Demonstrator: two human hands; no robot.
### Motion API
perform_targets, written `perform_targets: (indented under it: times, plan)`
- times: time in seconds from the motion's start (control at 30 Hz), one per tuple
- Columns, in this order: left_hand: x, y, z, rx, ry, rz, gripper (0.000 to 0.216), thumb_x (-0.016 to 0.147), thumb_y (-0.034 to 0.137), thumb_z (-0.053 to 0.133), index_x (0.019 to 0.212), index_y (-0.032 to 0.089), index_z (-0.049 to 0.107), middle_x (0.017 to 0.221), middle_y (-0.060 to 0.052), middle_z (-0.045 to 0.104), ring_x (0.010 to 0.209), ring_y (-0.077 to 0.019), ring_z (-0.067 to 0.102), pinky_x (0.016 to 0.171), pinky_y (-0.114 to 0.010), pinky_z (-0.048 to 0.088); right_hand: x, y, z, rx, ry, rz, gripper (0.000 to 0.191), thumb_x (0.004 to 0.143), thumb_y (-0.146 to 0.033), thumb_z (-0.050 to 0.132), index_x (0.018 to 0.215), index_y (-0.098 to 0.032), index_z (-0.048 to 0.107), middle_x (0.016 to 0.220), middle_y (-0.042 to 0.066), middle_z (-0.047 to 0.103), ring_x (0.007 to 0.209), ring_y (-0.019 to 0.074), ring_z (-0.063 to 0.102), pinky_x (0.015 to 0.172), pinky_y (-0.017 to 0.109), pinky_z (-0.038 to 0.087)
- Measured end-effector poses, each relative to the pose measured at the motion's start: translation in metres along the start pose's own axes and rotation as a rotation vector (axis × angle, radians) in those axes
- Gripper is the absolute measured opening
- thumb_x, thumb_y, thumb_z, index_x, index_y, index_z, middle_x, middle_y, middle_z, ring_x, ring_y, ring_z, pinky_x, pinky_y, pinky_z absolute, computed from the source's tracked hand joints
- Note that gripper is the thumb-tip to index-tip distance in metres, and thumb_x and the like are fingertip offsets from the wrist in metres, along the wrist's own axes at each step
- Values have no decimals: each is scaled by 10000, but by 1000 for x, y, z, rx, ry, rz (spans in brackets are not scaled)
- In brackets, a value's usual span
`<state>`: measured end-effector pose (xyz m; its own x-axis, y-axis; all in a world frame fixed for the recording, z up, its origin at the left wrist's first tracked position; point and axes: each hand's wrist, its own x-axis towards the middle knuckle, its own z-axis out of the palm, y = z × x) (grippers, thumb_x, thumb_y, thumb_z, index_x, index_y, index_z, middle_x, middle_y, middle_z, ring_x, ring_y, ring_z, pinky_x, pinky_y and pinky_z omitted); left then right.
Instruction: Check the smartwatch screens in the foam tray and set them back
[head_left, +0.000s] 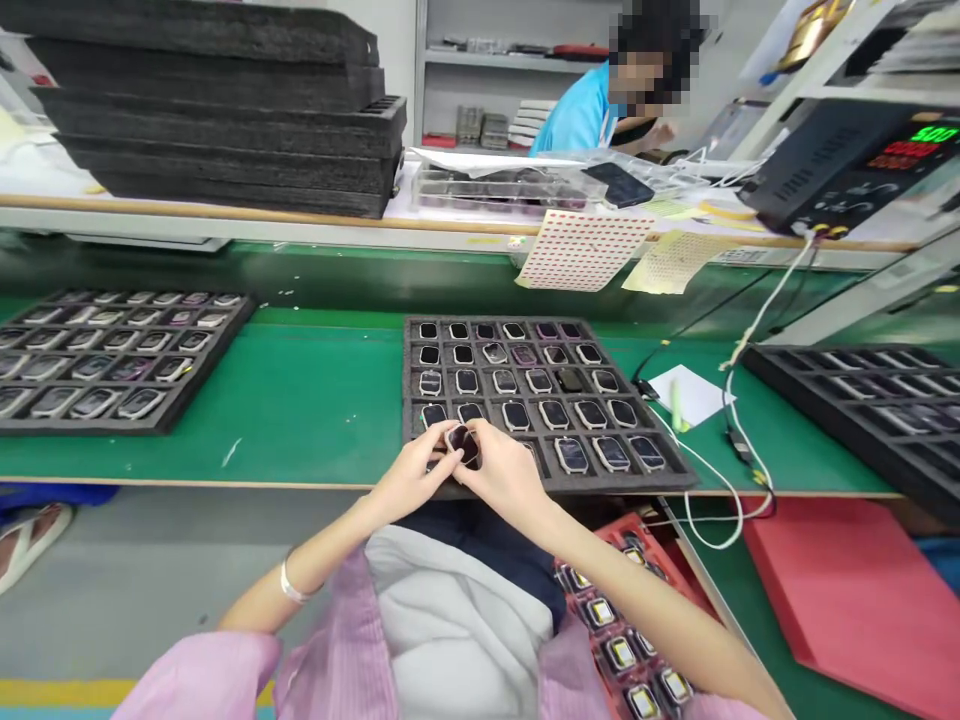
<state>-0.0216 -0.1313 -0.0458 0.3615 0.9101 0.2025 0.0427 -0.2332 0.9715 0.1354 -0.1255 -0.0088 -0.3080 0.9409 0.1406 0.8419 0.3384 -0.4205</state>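
Observation:
Between my two hands is a smartwatch case [465, 446] with a dark screen and a light metal rim. My left hand [417, 468] pinches its left side, and my right hand [504, 474] grips its right side with the thumb low on the front. Both hands are just above the near left corner of a black foam tray [544, 468]. Rows of watch cases sit in the tray's pockets, among them one watch case [572, 455] right of my right hand. My hands and forearms cover some of the front pockets.
More foam trays of watches stand left [169, 415] and right [885, 455]. Below the bench edge is a red tray [611, 615] of parts; a red board [847, 590] lies right. White cables [731, 440] run down from a power supply [847, 170]. Stacked black foam [225, 130] and a co-worker [574, 115] are behind.

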Motion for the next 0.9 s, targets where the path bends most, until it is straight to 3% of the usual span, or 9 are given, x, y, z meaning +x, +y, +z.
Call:
perform_targets:
  times: [0.13,0.27,0.4,0.53,0.67,0.8,0.9]
  plan:
    - [13,-12,-2,-99,191,-97,290,847,295,574,1100,161,528,935,-66,661,874,-192,658,764,-295,564,4,-8,10,-69,30,-25,442,791,-263,629,1190,-142,484,1044,129,666,930,287,647,685,319,466]
    - [19,-14,-18,-106,255,-125,305,819,324,584,1060,155,506,947,-79,652,814,-183,659,681,-284,575,0,4,1,-96,37,-20,540,775,-340,683,1220,-125,463,916,99,692,746,248,669,569,280,449]
    - [9,-12,-28,-70,176,-188,286,796,314,609,1017,154,522,824,-45,632,698,-167,645,607,-273,562,-4,22,-5,-116,54,10,317,816,-361,656,1026,-153,541,815,65,678,660,218,651,518,259,418]
    - [-4,-6,-25,40,112,-237,246,822,252,576,1048,185,508,719,11,575,632,-141,604,604,-252,526,-1,28,6,-130,25,-18,177,829,-323,656,841,-175,562,789,65,656,704,243,647,574,287,444]
    - [-3,1,-18,255,35,-243,258,862,192,491,1116,219,457,787,-2,591,686,-154,602,621,-256,503,2,34,11,-120,-15,-68,118,878,-247,599,940,-150,574,856,98,662,777,275,656,612,327,485]
    - [-1,2,-7,324,37,-219,299,892,169,457,1174,243,388,949,-28,621,805,-168,617,704,-284,504,1,51,3,-18,-88,-174,276,857,-277,651,1089,-179,537,920,60,656,801,216,657,678,296,525]
    - [-4,2,-2,395,55,-237,216,931,220,442,1145,250,430,1006,-38,600,858,-179,605,754,-312,510,-2,61,7,-4,-76,-281,214,902,-270,589,1094,-187,542,905,54,641,784,211,650,680,306,535]
